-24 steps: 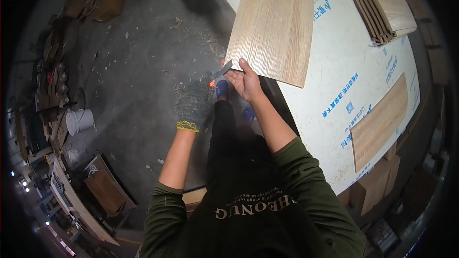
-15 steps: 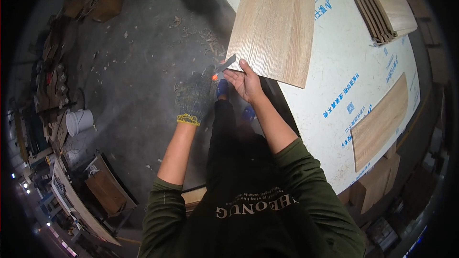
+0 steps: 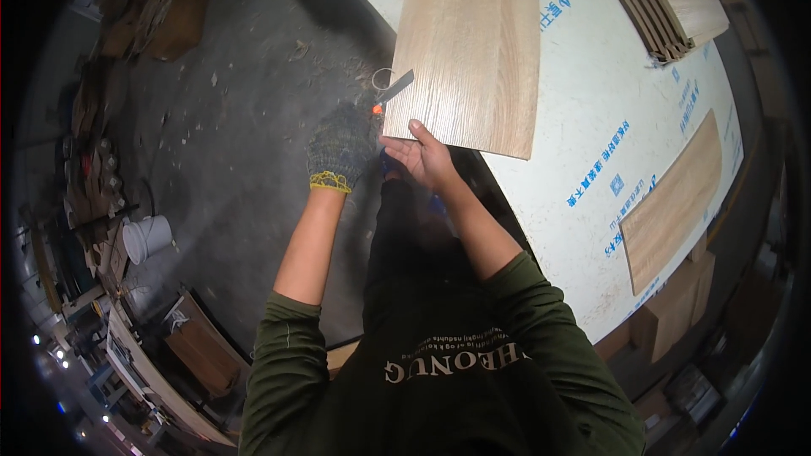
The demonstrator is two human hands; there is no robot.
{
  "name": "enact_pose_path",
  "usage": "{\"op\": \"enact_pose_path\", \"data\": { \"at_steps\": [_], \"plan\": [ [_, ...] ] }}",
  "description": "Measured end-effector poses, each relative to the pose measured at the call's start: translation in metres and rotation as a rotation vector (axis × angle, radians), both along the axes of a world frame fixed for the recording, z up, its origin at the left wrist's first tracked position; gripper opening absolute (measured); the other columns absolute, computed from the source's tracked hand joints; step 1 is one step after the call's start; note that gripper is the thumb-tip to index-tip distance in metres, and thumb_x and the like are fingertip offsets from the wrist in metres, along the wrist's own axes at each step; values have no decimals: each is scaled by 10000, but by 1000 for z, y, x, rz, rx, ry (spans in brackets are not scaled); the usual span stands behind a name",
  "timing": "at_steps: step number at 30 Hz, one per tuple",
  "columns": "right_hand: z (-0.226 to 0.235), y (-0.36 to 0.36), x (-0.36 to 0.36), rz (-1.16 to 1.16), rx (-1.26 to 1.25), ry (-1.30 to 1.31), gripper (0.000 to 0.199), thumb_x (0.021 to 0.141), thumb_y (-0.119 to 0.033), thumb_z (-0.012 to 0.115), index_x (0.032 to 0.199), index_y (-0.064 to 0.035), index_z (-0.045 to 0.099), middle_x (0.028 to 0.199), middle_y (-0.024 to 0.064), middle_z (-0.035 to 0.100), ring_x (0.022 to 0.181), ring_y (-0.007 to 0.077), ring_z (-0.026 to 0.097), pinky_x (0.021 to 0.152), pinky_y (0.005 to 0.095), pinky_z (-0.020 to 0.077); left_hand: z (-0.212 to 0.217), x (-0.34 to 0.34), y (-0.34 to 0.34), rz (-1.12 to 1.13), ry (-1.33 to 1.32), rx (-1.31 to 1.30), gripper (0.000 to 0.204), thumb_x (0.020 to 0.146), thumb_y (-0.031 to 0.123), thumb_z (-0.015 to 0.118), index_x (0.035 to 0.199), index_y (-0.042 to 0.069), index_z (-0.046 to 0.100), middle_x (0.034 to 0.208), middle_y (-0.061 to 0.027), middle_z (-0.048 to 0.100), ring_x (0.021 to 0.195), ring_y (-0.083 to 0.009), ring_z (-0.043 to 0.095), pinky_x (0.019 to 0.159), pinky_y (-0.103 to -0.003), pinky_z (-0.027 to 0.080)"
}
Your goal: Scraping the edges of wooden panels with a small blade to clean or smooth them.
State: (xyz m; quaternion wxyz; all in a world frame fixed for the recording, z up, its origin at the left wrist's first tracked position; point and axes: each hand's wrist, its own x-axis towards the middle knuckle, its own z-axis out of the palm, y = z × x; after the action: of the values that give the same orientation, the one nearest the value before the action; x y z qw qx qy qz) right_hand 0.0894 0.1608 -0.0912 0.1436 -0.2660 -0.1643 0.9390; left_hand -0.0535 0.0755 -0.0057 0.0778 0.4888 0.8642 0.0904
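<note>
My left hand (image 3: 342, 145), in a grey knitted glove with a yellow cuff, is closed around a flat dark blade with an orange part (image 3: 397, 89). The blade lies slanted across the left edge of a wood-grain board (image 3: 473, 51). A thin pale curl of shaving (image 3: 382, 78) stands out from that edge beside the blade. Bare, my right hand (image 3: 427, 157) grips the board's near edge, thumb on top and fingers underneath. The glove hides how the fingers wrap the tool's handle.
The board rests on a white printed sheet (image 3: 583, 101) covering the table. Toward its right lies a smaller wood-grain panel (image 3: 672, 207), and a stack of panels (image 3: 659, 4) sits at the far right. Shavings litter the dark floor (image 3: 228, 118); a white bucket (image 3: 146, 238) stands at left.
The blade has moved away from me along the board's left edge, with my left hand following. A thin curl now shows there. My right hand still holds the near edge.
</note>
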Motion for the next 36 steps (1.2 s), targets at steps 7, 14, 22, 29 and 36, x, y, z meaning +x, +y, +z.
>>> {"op": "enact_pose_path", "data": {
  "at_steps": [7, 14, 22, 29, 36],
  "plan": [
    [9, 0, 2, 41, 90, 4, 518, 1073, -322, 397, 1443, 41, 400, 1355, 217, 587, 1158, 296, 642, 957, 376, 526, -8, -26, 34, -42, 80, 74, 311, 914, 290, 582, 1130, 92, 685, 1082, -195, 691, 932, -376, 681, 814, -476, 544],
    [14, -3, 4, 14, 160, 24, 506, 1044, -360, 466, 1397, 3, 466, 1280, 174, 642, 1090, 228, 665, 925, 330, 513, -4, -50, 76, -53, 23, 53, 377, 974, 387, 539, 1222, 123, 645, 1095, -201, 672, 990, -392, 646, 831, -502, 520],
    [2, -5, 6, 27, 143, -17, 528, 1040, -357, 455, 1406, 22, 436, 1314, 225, 603, 1140, 306, 628, 974, 403, 493, 7, -83, 141, -42, 38, 12, 375, 976, 375, 535, 1244, 130, 628, 1136, -193, 662, 1018, -400, 641, 855, -506, 513],
    [15, -20, 103, 801, 1040, -448, 515, 1011, -365, 507, 1360, 13, 489, 1281, 171, 608, 1150, 311, 592, 967, 423, 488, 7, -19, 73, -132, 62, 166, 299, 975, 317, 565, 1158, 94, 641, 1005, -185, 665, 898, -382, 652, 766, -492, 514],
    [39, -93, 173, 139, 71, -297, 622, 989, -366, 559, 1421, 58, 416, 1289, 241, 603, 1200, 369, 594, 997, 450, 497, 12, 36, 4, -28, 16, -3, 314, 964, 304, 587, 1190, 91, 639, 970, -194, 656, 857, -387, 645, 738, -494, 514]
  ]
}}
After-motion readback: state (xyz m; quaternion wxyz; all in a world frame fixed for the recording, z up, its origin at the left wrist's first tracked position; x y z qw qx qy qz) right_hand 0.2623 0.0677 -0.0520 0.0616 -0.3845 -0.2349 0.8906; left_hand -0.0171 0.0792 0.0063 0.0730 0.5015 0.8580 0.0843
